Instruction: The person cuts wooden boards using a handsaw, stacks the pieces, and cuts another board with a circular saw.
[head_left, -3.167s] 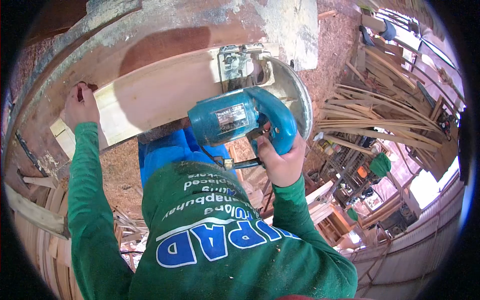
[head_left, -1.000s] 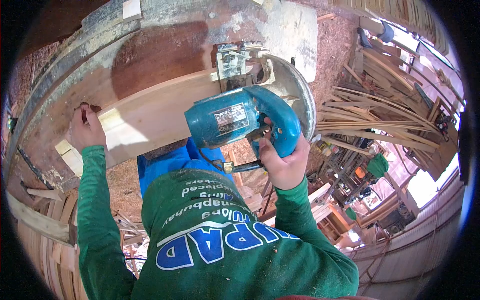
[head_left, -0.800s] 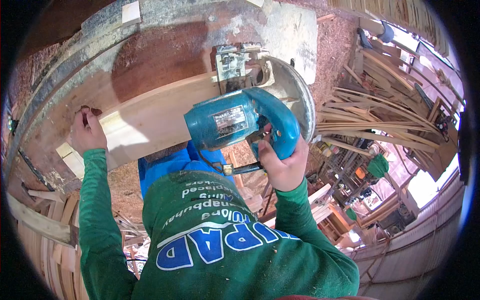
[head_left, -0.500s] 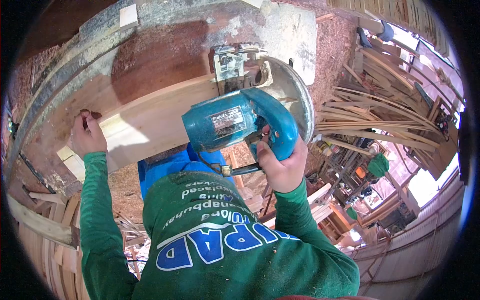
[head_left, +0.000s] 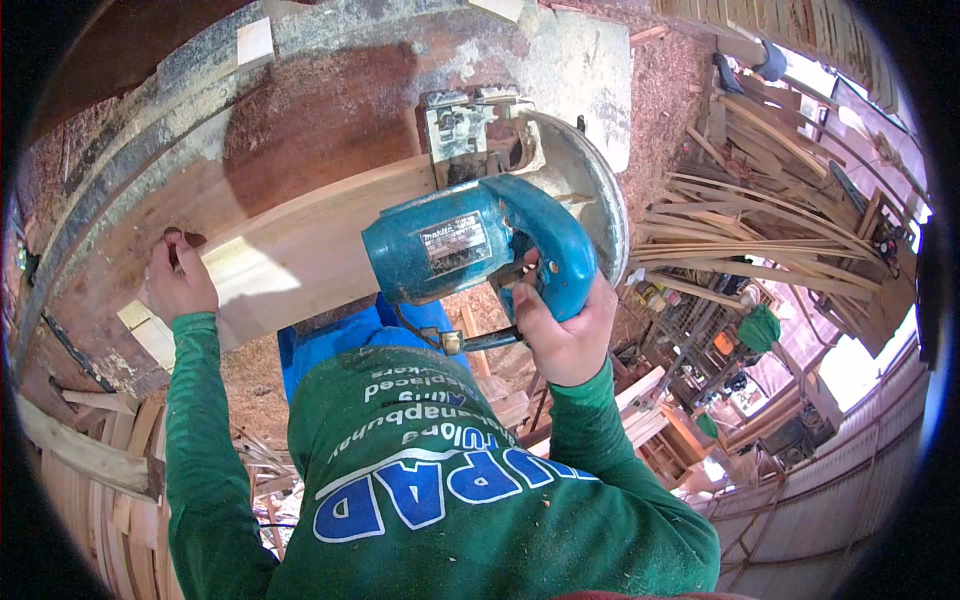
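Note:
A blue circular saw (head_left: 450, 240) sits over the right part of a pale wooden board (head_left: 310, 250), its metal base on the board and its round guard at the right. My right hand (head_left: 568, 325) is wrapped round the saw's rear handle, a finger at the trigger. At the board's left part, my left hand (head_left: 182, 275) rests across the wood with its fingers closed round something small and dark near the far edge. What that is I cannot make out. The blade is hidden.
The board lies on a stained worktable (head_left: 330, 110). A small wood offcut (head_left: 255, 41) lies at its far side. Long thin strips (head_left: 740, 240) are piled at the right, more timber (head_left: 105, 520) at the lower left. The saw's cord (head_left: 490, 338) hangs near my waist.
The board, left hand and saw have shifted slightly toward my body, the left hand most. More of the table shows beyond the board, and the small offcut has come into view.

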